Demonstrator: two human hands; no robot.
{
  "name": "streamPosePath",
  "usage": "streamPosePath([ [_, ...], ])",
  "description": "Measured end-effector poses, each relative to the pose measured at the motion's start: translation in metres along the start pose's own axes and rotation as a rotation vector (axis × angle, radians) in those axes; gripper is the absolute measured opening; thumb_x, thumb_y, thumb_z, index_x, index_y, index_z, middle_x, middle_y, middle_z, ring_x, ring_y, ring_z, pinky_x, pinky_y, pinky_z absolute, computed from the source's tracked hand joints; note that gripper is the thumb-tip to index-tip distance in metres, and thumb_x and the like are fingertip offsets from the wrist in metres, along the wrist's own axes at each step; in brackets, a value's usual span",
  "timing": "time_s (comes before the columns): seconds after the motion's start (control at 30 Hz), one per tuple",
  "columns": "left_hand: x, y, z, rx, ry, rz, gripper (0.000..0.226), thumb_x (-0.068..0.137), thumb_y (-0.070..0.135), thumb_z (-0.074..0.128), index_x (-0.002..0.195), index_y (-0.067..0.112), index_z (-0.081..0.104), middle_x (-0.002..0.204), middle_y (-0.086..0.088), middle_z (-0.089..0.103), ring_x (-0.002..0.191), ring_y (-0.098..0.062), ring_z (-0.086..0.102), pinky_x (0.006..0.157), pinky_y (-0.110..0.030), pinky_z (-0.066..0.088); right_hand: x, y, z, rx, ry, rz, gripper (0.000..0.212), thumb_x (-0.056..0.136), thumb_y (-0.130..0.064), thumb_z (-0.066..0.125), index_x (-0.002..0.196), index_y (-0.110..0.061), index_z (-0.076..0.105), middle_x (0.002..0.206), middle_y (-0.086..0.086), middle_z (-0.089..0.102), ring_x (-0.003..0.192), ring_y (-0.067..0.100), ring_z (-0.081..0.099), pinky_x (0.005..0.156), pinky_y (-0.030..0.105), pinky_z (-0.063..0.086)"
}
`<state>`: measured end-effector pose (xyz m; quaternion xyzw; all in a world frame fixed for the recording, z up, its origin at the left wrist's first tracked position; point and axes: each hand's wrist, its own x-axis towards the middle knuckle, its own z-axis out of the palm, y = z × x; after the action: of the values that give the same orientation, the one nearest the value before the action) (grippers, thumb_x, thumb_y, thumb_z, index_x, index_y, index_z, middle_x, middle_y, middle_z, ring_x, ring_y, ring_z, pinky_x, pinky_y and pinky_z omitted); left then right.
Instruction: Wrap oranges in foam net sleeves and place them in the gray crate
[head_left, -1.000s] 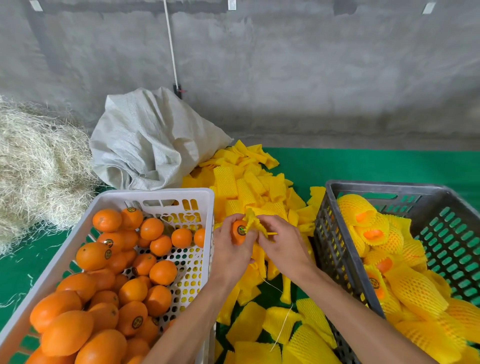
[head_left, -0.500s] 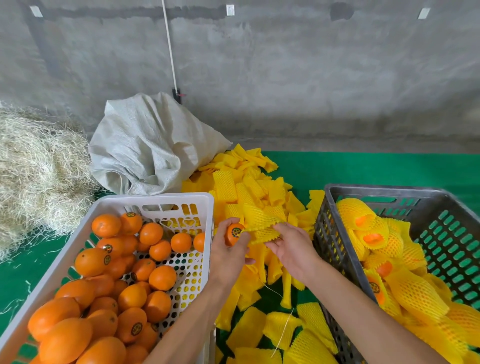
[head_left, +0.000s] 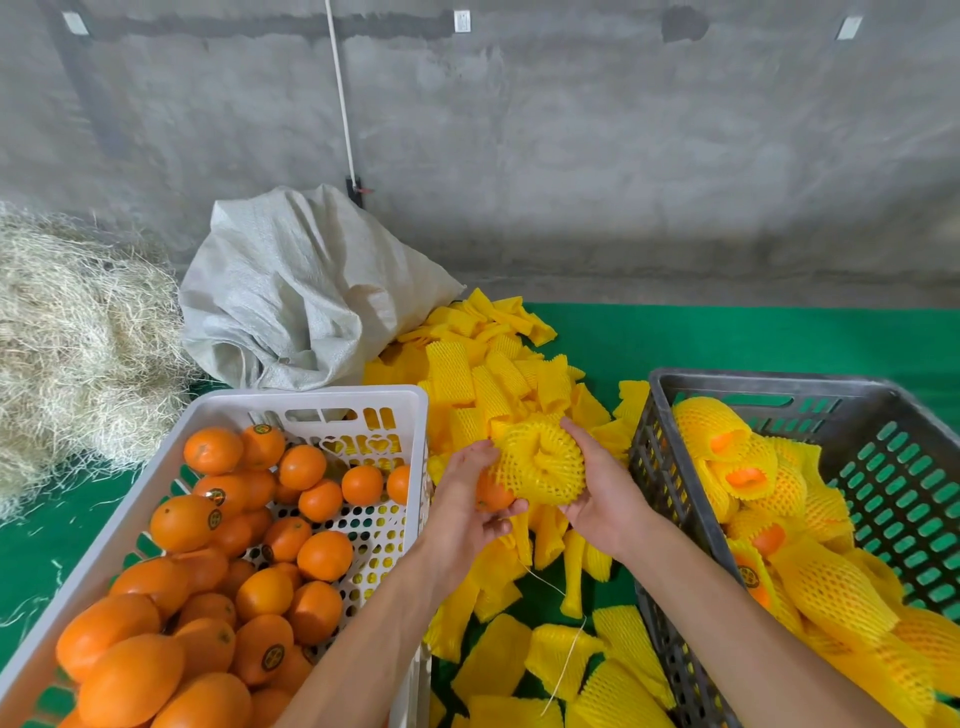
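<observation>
Your left hand (head_left: 467, 506) and right hand (head_left: 597, 499) meet just left of the gray slatted plastic crate (head_left: 769, 382), both curled around one round orange fruit (head_left: 492, 496) that sits most of the way inside a yellow foam net sleeve (head_left: 537, 462). Your left fingers cup the bare orange end from below; your right fingers and thumb wrap the netted side, with the sleeve's gathered mouth facing up at you.

The gray crate holds a heap of oranges already in yellow netting (head_left: 810, 545) (a few show orange skin through open ends), piled against its near and left walls, with green floor showing through the slats.

Left of that crate, beyond your hands, the white perforated plastic crate (head_left: 322, 402) is full of bare, stickered oranges (head_left: 218, 587). Between the two crates lies a loose pile of flat yellow foam sleeves (head_left: 498, 374). Behind the white crate slumps a white woven sack (head_left: 301, 296), with pale straw (head_left: 67, 338) further left.
</observation>
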<state>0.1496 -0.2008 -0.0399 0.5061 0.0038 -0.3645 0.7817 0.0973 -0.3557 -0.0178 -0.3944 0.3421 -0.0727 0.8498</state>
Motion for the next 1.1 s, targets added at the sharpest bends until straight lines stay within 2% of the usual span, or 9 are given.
streamPosePath([
  [0.1, -0.001, 0.002, -0.002, -0.114, 0.030, -0.008, 0.046, 0.098, 0.031, 0.056, 0.140, 0.013, 0.050, 0.120, -0.018, 0.065, 0.082, -0.028, 0.069, 0.065, -0.032, 0.047, 0.003, -0.002, -0.004, 0.043, 0.109, -0.113, 0.051, 0.096, -0.039, 0.068, 0.141, -0.019, 0.055, 0.119, 0.007, 0.071, 0.106, 0.024, 0.069, 0.080, 0.041, 0.060],
  [0.23, -0.004, 0.007, -0.004, -0.126, -0.031, 0.129, 0.053, 0.096, 0.037, 0.063, 0.145, 0.024, 0.047, 0.138, -0.012, 0.064, 0.115, -0.031, 0.070, 0.089, -0.038, 0.051, 0.007, -0.001, -0.009, -0.028, 0.207, -0.188, 0.051, 0.097, -0.047, 0.065, 0.140, -0.021, 0.055, 0.130, 0.008, 0.067, 0.118, 0.027, 0.064, 0.109, 0.055, 0.048],
  [0.33, -0.009, 0.009, -0.001, -0.096, -0.081, 0.142, 0.080, 0.075, 0.062, 0.079, 0.144, 0.031, 0.052, 0.139, -0.004, 0.065, 0.129, -0.025, 0.062, 0.107, -0.051, 0.050, 0.005, 0.002, -0.007, -0.071, 0.153, -0.172, 0.041, 0.097, -0.047, 0.063, 0.130, -0.021, 0.060, 0.123, 0.008, 0.072, 0.112, 0.025, 0.069, 0.105, 0.052, 0.052],
  [0.4, -0.010, 0.007, 0.001, -0.078, -0.127, 0.070, 0.100, 0.058, 0.068, 0.087, 0.144, 0.031, 0.052, 0.139, -0.004, 0.065, 0.130, -0.024, 0.061, 0.111, -0.053, 0.047, 0.005, 0.005, -0.005, -0.105, 0.077, -0.153, 0.036, 0.097, -0.045, 0.064, 0.123, -0.020, 0.064, 0.110, 0.005, 0.078, 0.100, 0.022, 0.075, 0.090, 0.044, 0.060],
  [0.53, -0.009, 0.000, 0.002, 0.014, -0.175, 0.035, 0.097, 0.056, 0.068, 0.090, 0.139, 0.028, 0.058, 0.136, -0.005, 0.067, 0.126, -0.024, 0.065, 0.103, -0.044, 0.054, -0.001, 0.014, 0.002, -0.217, -0.004, -0.126, 0.023, 0.094, -0.046, 0.067, 0.103, -0.025, 0.063, 0.092, -0.001, 0.079, 0.085, 0.018, 0.077, 0.064, 0.031, 0.060],
  [0.7, -0.006, -0.006, 0.001, 0.177, -0.135, 0.137, 0.081, 0.052, 0.072, 0.089, 0.121, 0.033, 0.075, 0.124, 0.007, 0.073, 0.114, -0.013, 0.069, 0.089, -0.029, 0.054, -0.004, 0.012, 0.002, -0.301, -0.011, -0.175, 0.029, 0.092, -0.050, 0.068, 0.111, -0.029, 0.067, 0.122, 0.002, 0.068, 0.116, 0.024, 0.064, 0.104, 0.047, 0.051],
  [0.9, -0.005, -0.007, -0.001, 0.153, -0.013, 0.184, 0.062, 0.054, 0.056, 0.093, 0.093, 0.020, 0.060, 0.111, -0.004, 0.074, 0.104, -0.021, 0.071, 0.091, -0.039, 0.053, -0.007, 0.021, 0.005, -0.560, -0.012, -0.447, 0.040, 0.097, -0.041, 0.067, 0.099, -0.001, 0.066, 0.102, 0.024, 0.067, 0.094, 0.035, 0.065, 0.092, 0.055, 0.052],
  [1.0, -0.004, -0.009, 0.001, 0.196, 0.025, 0.198, 0.058, 0.055, 0.054, 0.093, 0.084, 0.023, 0.054, 0.105, -0.006, 0.075, 0.101, -0.025, 0.071, 0.091, -0.046, 0.054, -0.007, 0.022, 0.003, -0.639, 0.022, -0.630, 0.044, 0.099, -0.039, 0.064, 0.091, 0.003, 0.058, 0.091, 0.024, 0.061, 0.079, 0.013, 0.052, 0.075, 0.036, 0.049],
  [1.1, -0.005, -0.014, 0.004, 0.330, 0.064, 0.253, 0.052, 0.053, 0.061, 0.093, 0.074, 0.035, 0.054, 0.092, -0.001, 0.077, 0.087, -0.017, 0.072, 0.074, -0.034, 0.058, -0.007, 0.019, -0.003, -0.728, 0.089, -0.802, 0.034, 0.100, -0.043, 0.061, 0.087, -0.012, 0.061, 0.071, -0.002, 0.055, 0.065, 0.004, 0.045, 0.062, 0.022, 0.041],
])
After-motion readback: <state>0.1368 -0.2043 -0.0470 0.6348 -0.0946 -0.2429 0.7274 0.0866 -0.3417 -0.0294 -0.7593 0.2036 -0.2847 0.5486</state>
